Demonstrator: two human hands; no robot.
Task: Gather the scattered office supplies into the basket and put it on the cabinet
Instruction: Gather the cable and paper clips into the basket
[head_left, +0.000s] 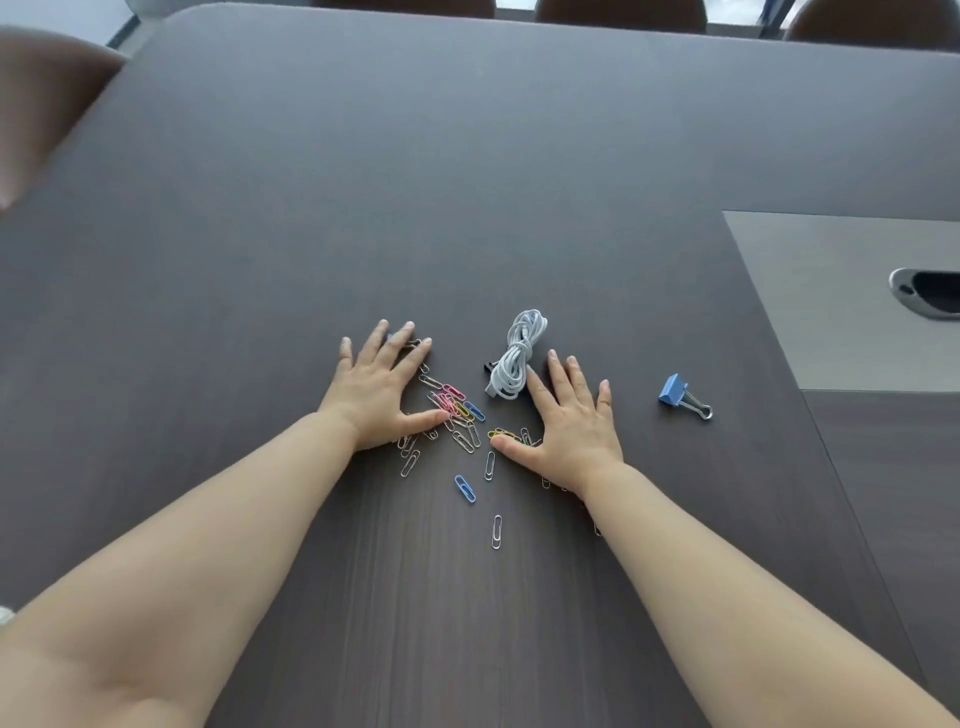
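Several paper clips (459, 415), silver, pink, blue and yellow, lie scattered on the dark table (467, 182) between my hands. My left hand (382, 387) lies flat with spread fingers on the left side of the pile, its thumb touching the pink clips. My right hand (569, 418) lies flat on the right side, thumb at some yellow clips. A coiled white cable (517, 358) lies just beyond, touching my right index finger. A blue binder clip (680, 395) lies apart to the right. A small black item (487, 367) peeks from behind the cable. No basket is in view.
A grey inset panel (831, 301) with an oval cable port (927, 293) sits at the right of the table. Brown chair backs (618, 13) line the far edge, and another chair (47, 104) stands at the left corner.
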